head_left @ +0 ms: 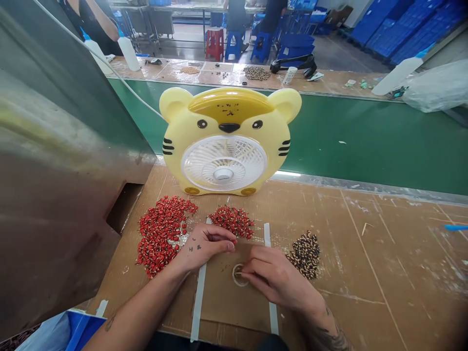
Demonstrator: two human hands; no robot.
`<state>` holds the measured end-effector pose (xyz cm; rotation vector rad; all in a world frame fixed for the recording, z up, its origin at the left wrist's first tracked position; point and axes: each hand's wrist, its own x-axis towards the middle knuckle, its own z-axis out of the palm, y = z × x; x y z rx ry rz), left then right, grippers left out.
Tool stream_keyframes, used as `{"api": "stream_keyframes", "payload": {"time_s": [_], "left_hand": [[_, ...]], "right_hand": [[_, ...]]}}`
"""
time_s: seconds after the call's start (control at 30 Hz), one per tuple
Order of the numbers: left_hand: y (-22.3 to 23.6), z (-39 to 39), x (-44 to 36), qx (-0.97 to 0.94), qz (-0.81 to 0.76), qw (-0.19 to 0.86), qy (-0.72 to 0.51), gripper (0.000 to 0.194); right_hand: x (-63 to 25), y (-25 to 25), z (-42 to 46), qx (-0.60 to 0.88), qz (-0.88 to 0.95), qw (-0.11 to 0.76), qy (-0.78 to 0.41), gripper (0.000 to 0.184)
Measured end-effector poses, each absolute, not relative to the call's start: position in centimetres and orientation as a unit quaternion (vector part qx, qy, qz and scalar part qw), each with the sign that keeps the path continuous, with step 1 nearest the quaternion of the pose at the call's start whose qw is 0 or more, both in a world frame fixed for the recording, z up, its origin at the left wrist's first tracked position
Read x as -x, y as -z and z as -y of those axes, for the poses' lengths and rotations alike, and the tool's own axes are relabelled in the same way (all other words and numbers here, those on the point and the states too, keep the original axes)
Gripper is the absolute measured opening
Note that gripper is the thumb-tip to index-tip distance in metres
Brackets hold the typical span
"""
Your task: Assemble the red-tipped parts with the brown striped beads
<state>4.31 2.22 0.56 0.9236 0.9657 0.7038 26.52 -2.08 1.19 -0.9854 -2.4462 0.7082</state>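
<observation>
My left hand (206,243) rests on the cardboard work surface (226,302), its fingertips curled together; anything in them is hidden. My right hand (268,273) lies to its right, fingertips at a small clear ring (240,274). The ring sits on the cardboard between my hands, partly covered by those fingers. Left of my left hand lies a large heap of small red beads or components (159,234). A smaller red heap (232,221) lies just beyond my fingers. A dark-and-tan heap of small parts (305,254) lies right of my right hand.
A yellow tiger-shaped fan (228,141) stands behind the heaps, before a green conveyor belt (365,141). A grey metal panel (54,170) rises on the left. Beyond the belt are a bench with white bottles (128,52), seated co-workers (237,17) and blue crates (409,29).
</observation>
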Motion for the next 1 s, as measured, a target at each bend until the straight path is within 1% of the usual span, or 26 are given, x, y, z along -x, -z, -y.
{"api": "stream_keyframes", "payload": {"time_s": [0.13,0.23,0.3,0.37,0.43,0.5,0.57,0.83,1.0], "left_hand": [[-0.7,-2.2,-4.4,-0.433,-0.445,0.718,-0.315,0.015],[-0.8,-2.3,-4.3,-0.434,-0.45,0.714,-0.315,0.015],[-0.9,-2.3,-4.4,-0.423,-0.45,0.721,-0.312,0.014],[-0.8,-2.2,-4.4,-0.418,-0.446,0.729,-0.308,0.014],[-0.8,-2.2,-4.6,-0.421,-0.444,0.731,-0.301,0.013],[-0.7,-2.2,-4.7,-0.425,-0.446,0.732,-0.29,0.013],[-0.6,-2.1,-4.9,-0.426,-0.445,0.735,-0.282,0.012],[-0.5,-1.8,-4.8,-0.426,-0.429,0.749,-0.273,0.014],[-0.5,-1.9,-4.8,-0.43,-0.43,0.744,-0.277,0.013]], "right_hand": [[-26.5,-1.3,1.9,0.361,0.868,0.208,-0.271,0.028],[-27.0,-1.5,1.9,0.35,0.848,0.221,-0.331,0.021],[-27.6,-1.6,1.9,0.363,0.811,0.276,-0.365,0.016],[-27.9,-1.6,2.1,0.389,0.759,0.359,-0.378,0.012],[-28.0,-1.5,2.3,0.416,0.707,0.436,-0.371,0.01],[-27.7,-1.4,2.5,0.437,0.673,0.479,-0.355,0.009],[-27.4,-1.3,2.6,0.449,0.665,0.488,-0.342,0.009],[-27.0,-1.5,2.2,0.451,0.694,0.47,-0.307,0.009],[-27.1,-1.5,2.3,0.45,0.697,0.473,-0.295,0.011]]}}
